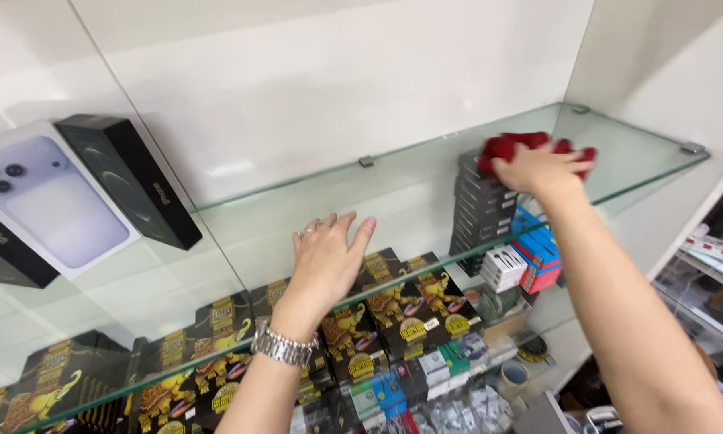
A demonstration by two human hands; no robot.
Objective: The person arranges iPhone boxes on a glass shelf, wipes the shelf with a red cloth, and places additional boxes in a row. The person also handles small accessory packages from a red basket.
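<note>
My right hand [538,170] presses a red cloth [512,146] onto the glass shelf [426,173] near its right end. My left hand [327,259] lies flat on the same glass with fingers spread, holding nothing; a metal watch [283,346] is on its wrist. The cloth is partly hidden under my right hand.
Phone boxes, one white [52,197] and two black [132,177], stand on the shelf at the left. Below the glass are black boxes with gold elephants [394,309], a stack of dark boxes [480,209], red and blue packs [538,257] and small packages. White walls enclose the shelf.
</note>
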